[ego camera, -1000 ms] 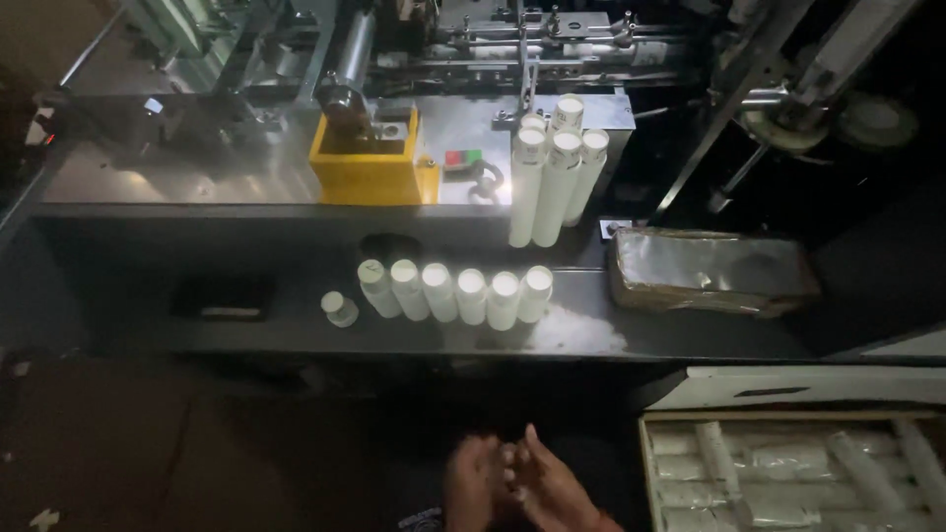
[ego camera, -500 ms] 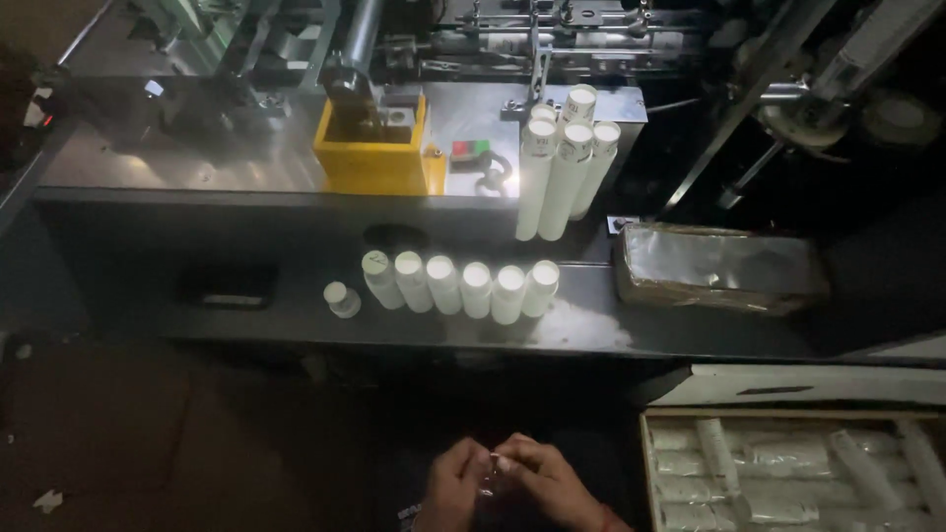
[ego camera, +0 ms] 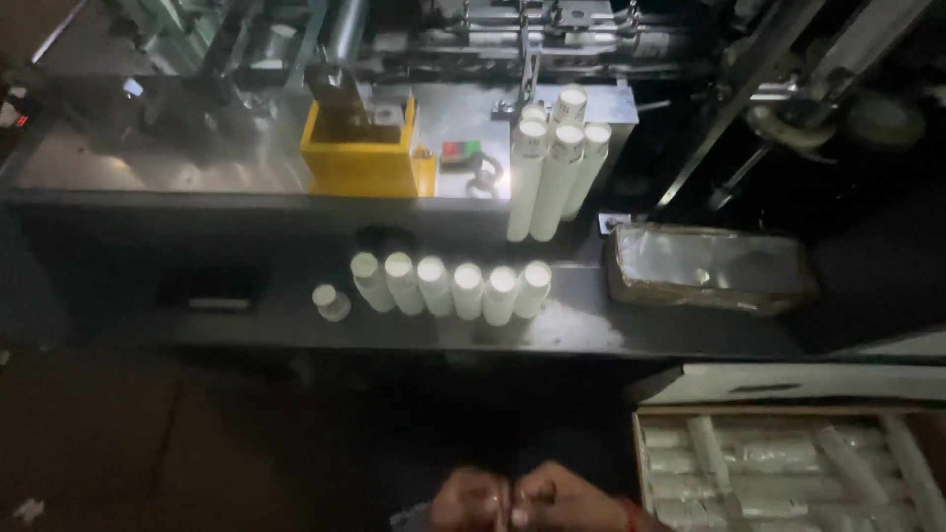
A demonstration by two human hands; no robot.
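Foil-wrapped package (ego camera: pixel 709 268) lies right of six white tubes (ego camera: pixel 448 286) on shelf (ego camera: pixel 246 330).

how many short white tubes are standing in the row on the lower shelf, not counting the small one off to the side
6. The short white tubes stand side by side on the dark lower shelf, just right of the lone small white tube and below the taller white tubes. None looks hidden.

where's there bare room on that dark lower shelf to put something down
Bare patches on the lower shelf: left of the single small white cap, and between the row of white tubes and the foil-wrapped packet. The stretch under that row is crowded. The upper steel ledge left of the yellow block is also bare. Both hands are low, apart from the shelf.
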